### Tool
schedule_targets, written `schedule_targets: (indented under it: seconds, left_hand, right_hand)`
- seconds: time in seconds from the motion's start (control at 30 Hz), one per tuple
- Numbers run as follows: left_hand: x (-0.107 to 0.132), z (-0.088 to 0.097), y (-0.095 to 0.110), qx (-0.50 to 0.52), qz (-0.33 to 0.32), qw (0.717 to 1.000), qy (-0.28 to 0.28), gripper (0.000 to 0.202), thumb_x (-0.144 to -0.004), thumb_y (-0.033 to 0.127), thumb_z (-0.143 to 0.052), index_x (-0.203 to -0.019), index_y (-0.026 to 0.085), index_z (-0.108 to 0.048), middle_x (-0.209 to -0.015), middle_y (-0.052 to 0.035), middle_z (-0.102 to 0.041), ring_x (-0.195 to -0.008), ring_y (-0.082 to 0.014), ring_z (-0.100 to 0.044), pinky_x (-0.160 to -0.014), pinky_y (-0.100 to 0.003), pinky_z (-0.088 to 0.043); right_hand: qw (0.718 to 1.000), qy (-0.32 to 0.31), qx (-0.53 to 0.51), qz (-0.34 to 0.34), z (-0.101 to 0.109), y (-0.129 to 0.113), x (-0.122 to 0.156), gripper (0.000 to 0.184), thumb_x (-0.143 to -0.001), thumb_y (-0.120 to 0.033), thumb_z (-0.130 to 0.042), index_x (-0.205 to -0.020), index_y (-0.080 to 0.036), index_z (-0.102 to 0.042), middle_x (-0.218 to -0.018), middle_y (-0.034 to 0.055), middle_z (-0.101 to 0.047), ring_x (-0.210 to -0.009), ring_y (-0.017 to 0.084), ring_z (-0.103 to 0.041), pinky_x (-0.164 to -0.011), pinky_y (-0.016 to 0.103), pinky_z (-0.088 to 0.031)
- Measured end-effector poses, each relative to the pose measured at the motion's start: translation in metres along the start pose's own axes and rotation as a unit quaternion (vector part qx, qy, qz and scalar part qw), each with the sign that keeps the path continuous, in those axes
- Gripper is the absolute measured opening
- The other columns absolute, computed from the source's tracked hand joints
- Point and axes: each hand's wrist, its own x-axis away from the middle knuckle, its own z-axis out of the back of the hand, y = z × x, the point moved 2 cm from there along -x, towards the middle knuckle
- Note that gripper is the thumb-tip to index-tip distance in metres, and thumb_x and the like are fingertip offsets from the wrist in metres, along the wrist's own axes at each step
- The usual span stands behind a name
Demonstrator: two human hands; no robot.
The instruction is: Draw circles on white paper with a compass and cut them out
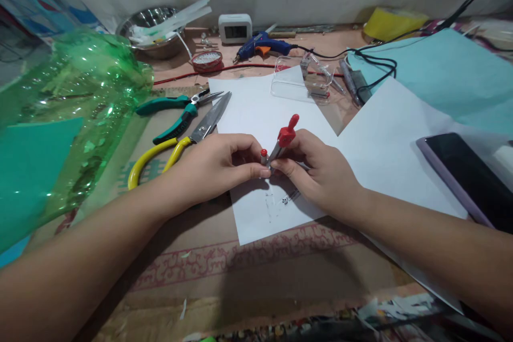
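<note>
In my right hand (320, 171) a drawing compass (285, 139) with a red head and grey legs leans up to the right, pinched between thumb and fingers. My left hand (224, 163) is closed at the compass's lower end, around a small grey cylinder with a red end (263, 156). Whether that cylinder is joined to the compass I cannot tell; fingers hide the lower tips. Both hands rest over a white sheet of paper (256, 112). Dark printed marks (285, 201) show on the paper just below the fingers.
Yellow-handled scissors (208, 123) and green-handled pliers (176, 109) lie left of the paper. Behind are a clear plastic case (298, 85), a blue glue gun (262, 45) and a metal bowl (150, 43). A phone (460, 171) lies at right, green plastic film (100, 80) at left.
</note>
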Motion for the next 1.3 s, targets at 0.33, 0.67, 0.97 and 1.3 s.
schedule_targets:
  seconds: [0.33,0.67,0.97,1.3]
  left_hand:
    - [-0.002,0.000,-0.001,0.002,0.001,1.000,-0.002,0.015,-0.085,0.035,-0.070,-0.083,0.020,-0.069,-0.075,0.0036,-0.073,-0.069,-0.0137,-0.064,-0.063,-0.025,-0.045]
    - [-0.001,-0.001,-0.002,0.009,0.005,1.000,-0.013,0.016,-0.086,0.037,-0.069,-0.086,0.021,-0.070,-0.077,0.0031,-0.072,-0.071,-0.0146,-0.064,-0.065,-0.025,-0.047]
    - [0.001,0.011,0.004,-0.028,-0.021,0.999,-0.008,0.025,-0.085,0.042,-0.073,-0.103,0.024,-0.072,-0.094,0.0020,-0.075,-0.081,-0.0160,-0.067,-0.069,-0.026,-0.049]
    - [0.010,0.000,0.022,-0.075,-0.101,0.978,0.168,0.032,-0.095,0.044,-0.061,-0.122,0.030,-0.071,-0.125,-0.0031,-0.071,-0.115,-0.0239,-0.063,-0.103,-0.039,-0.049]
  right_hand:
    - [1.000,-0.001,0.004,-0.004,0.000,0.000,0.000,0.010,-0.093,-0.017,-0.058,-0.097,-0.024,-0.052,-0.084,-0.0026,-0.070,-0.070,0.015,-0.066,-0.063,0.026,-0.049]
    - [1.000,-0.002,0.009,-0.009,0.001,0.000,0.000,0.009,-0.093,-0.018,-0.058,-0.096,-0.025,-0.052,-0.082,-0.0024,-0.070,-0.068,0.015,-0.066,-0.061,0.026,-0.048]
    - [1.000,0.001,-0.001,0.009,0.001,-0.002,-0.001,0.011,-0.092,-0.016,-0.058,-0.099,-0.024,-0.054,-0.087,-0.0014,-0.073,-0.071,0.015,-0.067,-0.065,0.027,-0.049]
    - [1.000,-0.006,-0.029,0.002,0.000,0.001,0.001,0.008,-0.095,-0.020,-0.057,-0.100,-0.024,-0.052,-0.087,-0.0018,-0.069,-0.072,0.015,-0.067,-0.068,0.028,-0.050]
